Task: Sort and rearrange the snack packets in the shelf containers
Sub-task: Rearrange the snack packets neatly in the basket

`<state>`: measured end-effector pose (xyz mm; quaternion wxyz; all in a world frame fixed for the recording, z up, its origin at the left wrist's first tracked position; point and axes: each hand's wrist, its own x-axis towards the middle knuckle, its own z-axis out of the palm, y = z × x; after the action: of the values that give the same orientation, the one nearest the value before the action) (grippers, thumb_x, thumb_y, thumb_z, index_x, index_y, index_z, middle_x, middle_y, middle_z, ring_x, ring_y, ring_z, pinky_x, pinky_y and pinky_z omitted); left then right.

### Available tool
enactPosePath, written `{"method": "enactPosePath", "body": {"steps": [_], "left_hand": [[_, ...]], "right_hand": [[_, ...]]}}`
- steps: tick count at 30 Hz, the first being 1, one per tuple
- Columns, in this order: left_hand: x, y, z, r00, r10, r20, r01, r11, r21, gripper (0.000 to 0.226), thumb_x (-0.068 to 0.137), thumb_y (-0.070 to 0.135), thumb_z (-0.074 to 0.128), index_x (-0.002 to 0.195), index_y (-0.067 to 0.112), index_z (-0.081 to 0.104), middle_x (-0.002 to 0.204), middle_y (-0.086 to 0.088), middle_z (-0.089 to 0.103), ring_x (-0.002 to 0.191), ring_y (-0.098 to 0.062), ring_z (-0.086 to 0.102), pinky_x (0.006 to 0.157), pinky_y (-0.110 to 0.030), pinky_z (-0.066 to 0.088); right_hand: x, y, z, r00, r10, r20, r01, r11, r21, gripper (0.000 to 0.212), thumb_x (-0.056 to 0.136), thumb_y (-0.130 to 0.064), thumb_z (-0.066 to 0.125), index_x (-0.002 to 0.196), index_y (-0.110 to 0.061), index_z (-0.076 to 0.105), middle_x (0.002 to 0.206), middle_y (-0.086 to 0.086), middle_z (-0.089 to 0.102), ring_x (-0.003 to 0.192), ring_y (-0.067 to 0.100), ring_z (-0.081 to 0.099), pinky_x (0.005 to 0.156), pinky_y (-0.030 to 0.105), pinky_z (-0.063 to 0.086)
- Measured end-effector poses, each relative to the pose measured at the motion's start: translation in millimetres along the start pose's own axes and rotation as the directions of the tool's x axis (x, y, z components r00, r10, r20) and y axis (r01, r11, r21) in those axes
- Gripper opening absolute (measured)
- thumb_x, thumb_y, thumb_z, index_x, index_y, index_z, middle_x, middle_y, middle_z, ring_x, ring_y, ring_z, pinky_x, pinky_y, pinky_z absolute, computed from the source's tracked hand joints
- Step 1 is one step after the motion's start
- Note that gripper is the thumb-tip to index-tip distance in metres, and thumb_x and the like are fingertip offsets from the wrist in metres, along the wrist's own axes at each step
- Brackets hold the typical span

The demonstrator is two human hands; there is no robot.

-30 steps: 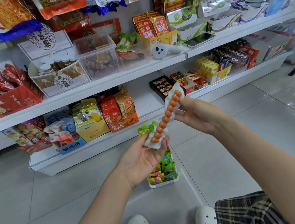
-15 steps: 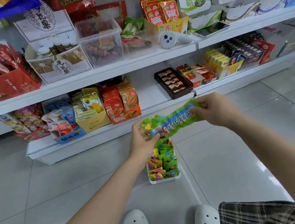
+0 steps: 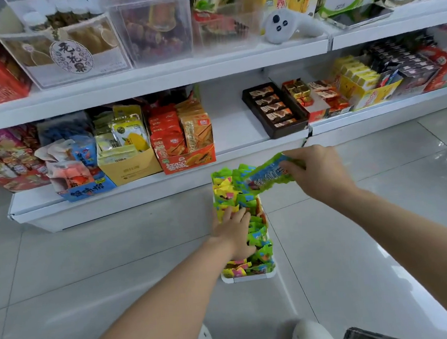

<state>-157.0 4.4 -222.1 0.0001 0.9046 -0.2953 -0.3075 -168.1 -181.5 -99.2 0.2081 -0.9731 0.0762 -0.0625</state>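
1. We hold one long green-and-blue snack strip [image 3: 267, 177] pinched at its far end in our right hand [image 3: 316, 172], its free end drooping over the white container [image 3: 249, 277] on the floor.
2. Our left hand [image 3: 235, 230] lies spread, pressing the packets [image 3: 260, 249] inside.
3. We judge sorting well along: the container looks nearly full, this strip unplaced, and the shelf [image 3: 229, 126] gap beyond our hands awaits it.

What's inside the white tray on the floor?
The white tray is packed with green and yellow snack packets. The left hand covers some; the tray's bottom is hidden.
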Motion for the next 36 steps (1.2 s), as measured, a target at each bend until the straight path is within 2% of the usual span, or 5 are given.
{"method": "enactPosePath", "body": {"steps": [5,12,18,27,36], "left_hand": [[2,-10,4,0.999,0.048,-0.021,-0.047,0.998,0.047,0.072,0.089,0.049,0.052,0.152,0.028,0.023,0.155,0.003,0.027,0.147,-0.028,0.007,0.114,-0.062,-0.006],[-11,-21,12,0.995,0.092,0.038,-0.095,0.992,0.088,0.076,0.091,0.046,0.052,0.155,0.029,0.014,0.161,0.007,0.013,0.149,-0.026,-0.006,0.108,-0.07,-0.017],[-9,-21,14,0.995,0.09,0.049,-0.091,0.995,0.029,0.074,0.091,0.044,0.051,0.154,0.029,0.015,0.158,0.009,0.015,0.148,-0.023,-0.005,0.11,-0.069,-0.01],[-10,-22,14,0.996,0.087,0.024,-0.086,0.995,-0.052,0.075,0.089,0.036,0.054,0.153,0.031,0.016,0.158,0.008,0.016,0.148,-0.024,-0.002,0.113,-0.066,-0.003],[-7,-16,18,0.999,0.048,-0.021,-0.05,0.995,-0.088,0.078,0.086,0.038,0.06,0.153,0.033,0.018,0.157,0.006,0.02,0.147,-0.025,0.002,0.114,-0.063,-0.001]], "right_hand": [[-3,9,18,0.996,0.068,0.063,-0.074,0.993,0.089,0.018,0.095,-0.02,0.059,0.097,-0.01,0.074,0.07,0.005,0.061,0.059,0.014,0.05,0.053,0.014,0.039],[-12,16,45,0.978,0.062,0.198,-0.08,0.993,0.083,0.018,0.094,-0.018,0.061,0.105,-0.017,0.075,0.073,0.007,0.065,0.062,0.019,0.051,0.055,0.018,0.036],[19,-6,74,0.968,-0.188,0.169,0.196,0.98,-0.03,0.016,0.094,-0.017,0.06,0.098,-0.011,0.075,0.082,0.008,0.057,0.083,0.035,0.06,0.067,0.034,0.043],[7,4,77,0.936,-0.213,0.28,0.258,0.957,-0.133,0.02,0.096,-0.02,0.056,0.105,-0.015,0.072,0.1,0.008,0.065,0.092,0.032,0.063,0.076,0.042,0.051],[-6,6,148,0.924,0.112,0.367,0.002,0.955,-0.297,0.024,0.089,-0.039,0.062,0.106,-0.025,0.07,0.107,0.001,0.066,0.106,0.024,0.056,0.076,0.031,0.037]]}}
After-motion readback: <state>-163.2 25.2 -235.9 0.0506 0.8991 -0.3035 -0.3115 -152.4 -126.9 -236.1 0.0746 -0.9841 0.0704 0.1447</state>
